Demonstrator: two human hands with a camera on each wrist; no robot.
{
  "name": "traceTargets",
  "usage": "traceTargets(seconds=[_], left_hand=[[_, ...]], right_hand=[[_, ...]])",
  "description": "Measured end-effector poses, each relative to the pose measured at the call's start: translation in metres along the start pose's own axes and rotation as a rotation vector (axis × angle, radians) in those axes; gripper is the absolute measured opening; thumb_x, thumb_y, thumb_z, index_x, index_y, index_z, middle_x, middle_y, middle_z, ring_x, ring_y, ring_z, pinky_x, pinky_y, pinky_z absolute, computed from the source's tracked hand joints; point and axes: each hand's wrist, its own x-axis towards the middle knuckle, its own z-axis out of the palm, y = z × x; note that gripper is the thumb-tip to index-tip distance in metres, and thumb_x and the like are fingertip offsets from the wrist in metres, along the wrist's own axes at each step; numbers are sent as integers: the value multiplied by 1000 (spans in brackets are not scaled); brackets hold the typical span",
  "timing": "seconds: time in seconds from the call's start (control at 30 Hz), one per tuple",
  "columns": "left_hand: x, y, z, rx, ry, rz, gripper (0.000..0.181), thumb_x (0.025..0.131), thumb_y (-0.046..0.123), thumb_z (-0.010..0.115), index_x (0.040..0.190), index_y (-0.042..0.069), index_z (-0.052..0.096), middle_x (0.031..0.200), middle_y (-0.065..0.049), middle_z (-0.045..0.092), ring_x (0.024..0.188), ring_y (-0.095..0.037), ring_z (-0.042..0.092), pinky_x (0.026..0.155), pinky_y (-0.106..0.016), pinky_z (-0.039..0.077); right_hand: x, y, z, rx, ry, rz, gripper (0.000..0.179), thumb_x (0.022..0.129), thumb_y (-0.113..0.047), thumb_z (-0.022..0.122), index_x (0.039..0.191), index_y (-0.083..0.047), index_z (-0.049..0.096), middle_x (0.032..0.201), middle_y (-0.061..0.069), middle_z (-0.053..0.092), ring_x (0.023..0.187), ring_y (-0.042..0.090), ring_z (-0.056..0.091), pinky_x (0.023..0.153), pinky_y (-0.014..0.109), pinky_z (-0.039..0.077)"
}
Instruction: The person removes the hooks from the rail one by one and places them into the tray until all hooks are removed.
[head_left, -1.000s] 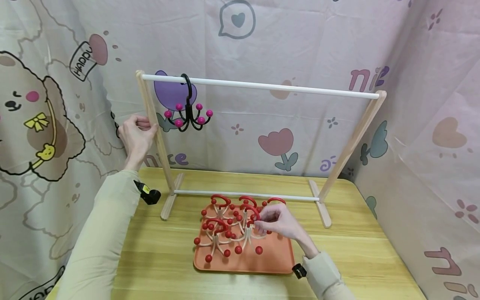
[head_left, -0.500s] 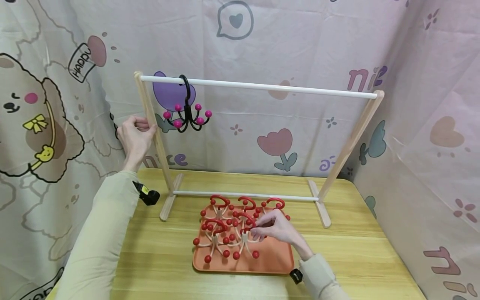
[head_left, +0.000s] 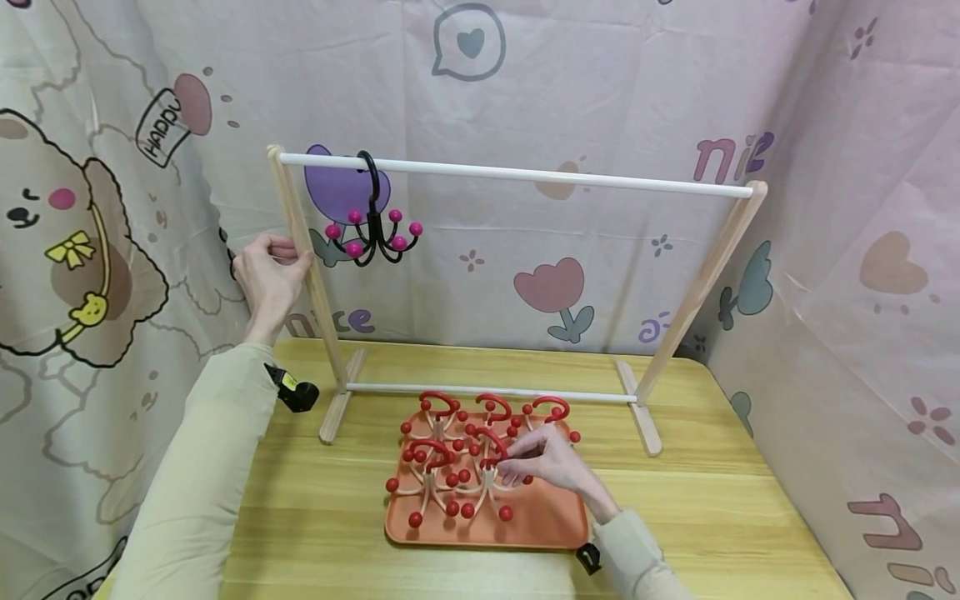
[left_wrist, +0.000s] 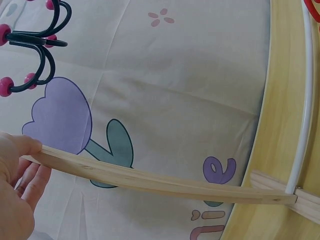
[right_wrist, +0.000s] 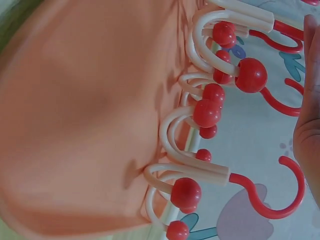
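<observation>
In the head view my left hand (head_left: 272,271) pinches the left wooden upright (head_left: 318,287) of a rack, thumb on one side in the left wrist view. From the rack's white top rod (head_left: 525,172) hangs a black multi-arm hook (head_left: 374,225) tipped with pink balls. On the orange tray (head_left: 536,521) stand several cream hooks with red ball tips and red curved tops. My right hand (head_left: 546,458) pinches the front middle hanging hook (head_left: 489,483) near its red top; its fingertips are largely out of sight in the right wrist view. Left of it stands another cream hook (head_left: 428,483).
A white lower rod (head_left: 480,388) runs behind the tray between the rack's wooden feet. The right upright (head_left: 701,292) leans toward the upper right. A printed curtain (head_left: 465,100) surrounds the yellow wooden table (head_left: 322,517).
My right hand has moved left and slightly down, carrying the front middle hanging hook toward the left neighbour. My left hand stays on the upright.
</observation>
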Motion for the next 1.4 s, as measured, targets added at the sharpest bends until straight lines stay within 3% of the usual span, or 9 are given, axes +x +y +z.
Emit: traceTargets(seconds=[0.17, 0.3, 0.4, 0.57, 0.8, 1.2, 1.4], left_hand=[[0, 0, 0, 4, 11, 10, 29, 88, 14, 72, 112, -1, 67, 104, -19, 71, 114, -29, 58, 112, -40, 28], [0, 0, 0, -4, 4, 7, 29, 88, 14, 72, 113, -2, 66, 105, -20, 70, 121, -29, 57, 113, -41, 26], [-1, 0, 0, -9, -3, 2, 30, 88, 14, 73, 113, -2, 66, 106, -21, 70, 127, -29, 54, 113, -41, 24], [0, -1, 0, -10, -9, -10, 30, 88, 14, 73, 113, -1, 66, 106, -20, 70, 130, -28, 51, 113, -42, 25], [0, -1, 0, -14, -12, -12, 31, 89, 15, 73, 114, -1, 66, 109, -22, 69, 130, -28, 51, 112, -43, 25], [0, -1, -1, -17, -15, -18, 30, 89, 15, 73, 114, 0, 66, 105, -17, 69, 130, -27, 51, 113, -42, 25], [0, -1, -1, -15, -10, -13, 30, 88, 15, 73, 113, -1, 67, 100, -13, 69, 127, -28, 53, 112, -42, 26]], right_hand=[[-1, 4, 1, 6, 0, 11, 19, 91, -6, 71, 98, 12, 74, 83, 29, 74, 68, 30, 76, 62, 49, 60], [-1, 6, 2, 28, -22, 5, 21, 93, -5, 69, 98, 14, 73, 84, 32, 72, 71, 46, 73, 63, 48, 60], [0, 8, 2, 42, -29, 6, 21, 93, -5, 69, 98, 15, 72, 85, 35, 71, 72, 49, 72, 63, 50, 60], [0, 8, 3, 33, -19, 23, 20, 92, -7, 71, 97, 12, 74, 84, 32, 73, 72, 49, 72, 63, 52, 59], [1, 4, 4, 1, -36, 34, 19, 91, -10, 72, 94, 8, 75, 81, 25, 75, 68, 38, 74, 62, 50, 60], [0, 5, 4, 3, -80, 47, 15, 91, -8, 72, 91, 6, 74, 81, 29, 73, 69, 50, 70, 62, 56, 57], [1, 5, 3, -4, -87, 51, 15, 90, -8, 73, 90, 7, 73, 82, 29, 73, 70, 48, 71, 63, 56, 58]])
